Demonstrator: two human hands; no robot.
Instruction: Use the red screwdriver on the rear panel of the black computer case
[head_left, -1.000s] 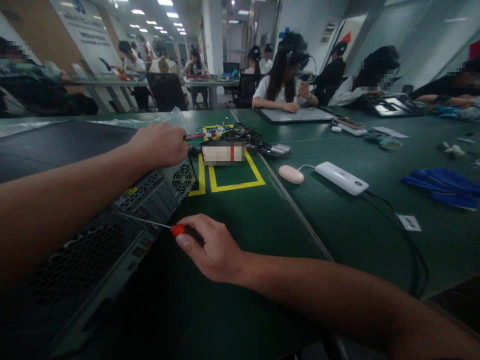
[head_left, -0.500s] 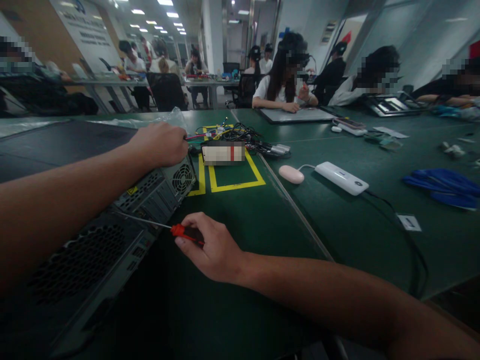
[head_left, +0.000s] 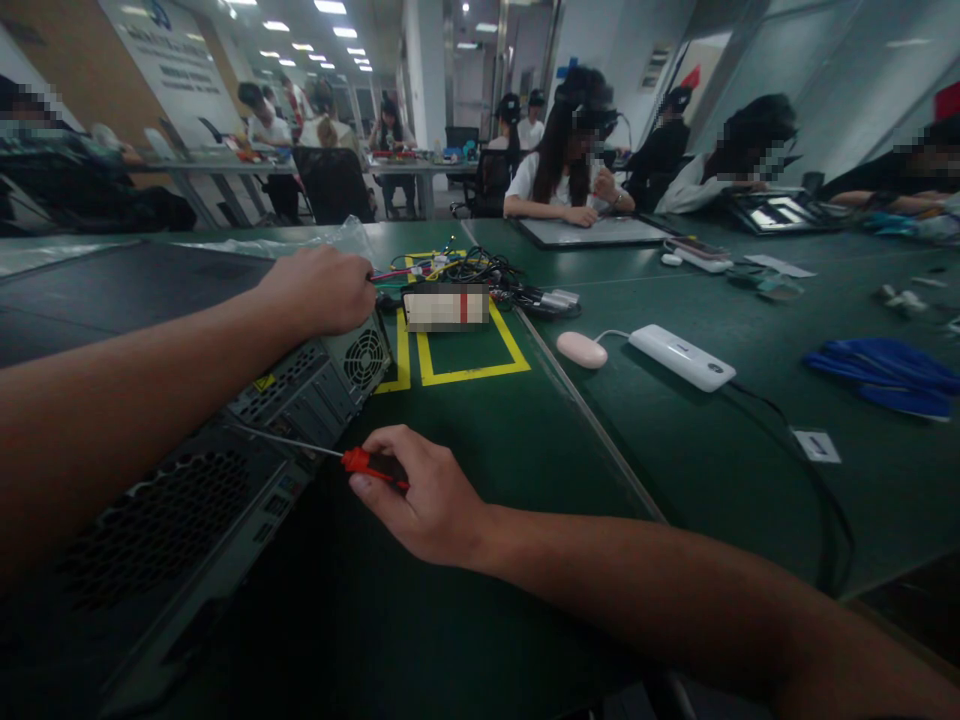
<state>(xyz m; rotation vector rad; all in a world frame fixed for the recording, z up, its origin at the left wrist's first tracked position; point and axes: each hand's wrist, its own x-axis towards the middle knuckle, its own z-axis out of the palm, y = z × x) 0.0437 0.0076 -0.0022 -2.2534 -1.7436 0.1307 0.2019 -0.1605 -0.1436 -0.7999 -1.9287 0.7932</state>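
Note:
A dark computer case (head_left: 225,440) lies on its side on the green table (head_left: 487,440), its vented back panel facing me. My left hand (head_left: 319,290) is closed over the case's far top corner, above the fan grille. My right hand (head_left: 420,490) grips a screwdriver (head_left: 330,452) with a red and black handle. The thin metal shaft points left, and its tip is at the back panel of the case.
A tangle of cables (head_left: 480,270) and a small box (head_left: 446,305) sit by yellow tape marks. To the right lie a pink mouse (head_left: 581,349), a white device (head_left: 682,357) and blue cloth (head_left: 889,370). Other people sit at the far tables.
My right hand's fingers have shifted slightly on the screwdriver handle, as in turning it. The left hand and the case have stayed in place.

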